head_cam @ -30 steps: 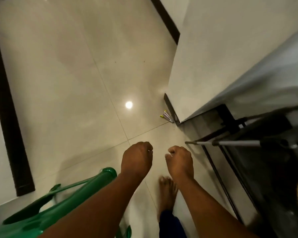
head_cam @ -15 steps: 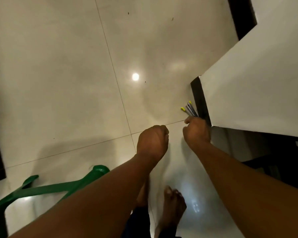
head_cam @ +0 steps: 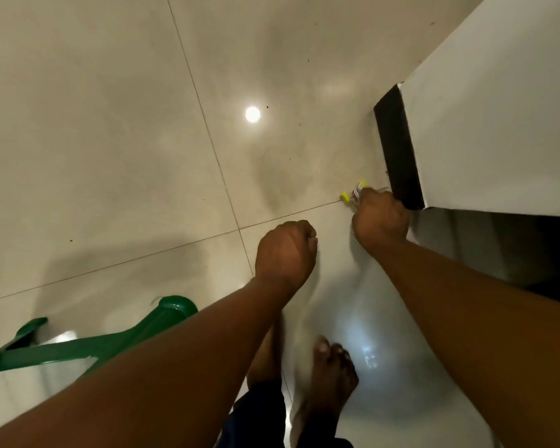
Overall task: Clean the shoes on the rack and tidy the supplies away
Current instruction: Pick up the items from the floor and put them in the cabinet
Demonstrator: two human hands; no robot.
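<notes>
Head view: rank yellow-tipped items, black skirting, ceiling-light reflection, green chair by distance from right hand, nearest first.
From the right hand:
1. Yellow-tipped items, at its fingertips; contact unclear.
2. Black skirting, just right of it.
3. Ceiling-light reflection, up-left on the floor.
4. Green chair, far lower left.

Glossy tiled floor (head_cam: 110, 140) and white wall corner (head_cam: 498, 118) in a dimly lit room

Large cream tiles, divided by thin dark grout lines (head_cam: 207, 134), ran across the whole scene and carried a few small dark specks. A single round ceiling light was mirrored as a bright spot (head_cam: 252, 114) on the polished surface, up and to the left of where the hands worked. A white wall rose at the upper right, its corner edged at floor level by a black skirting strip (head_cam: 398, 150) just beyond the right hand. A green plastic chair leg (head_cam: 117, 341) slanted across the tiles to the left of the left arm.
</notes>
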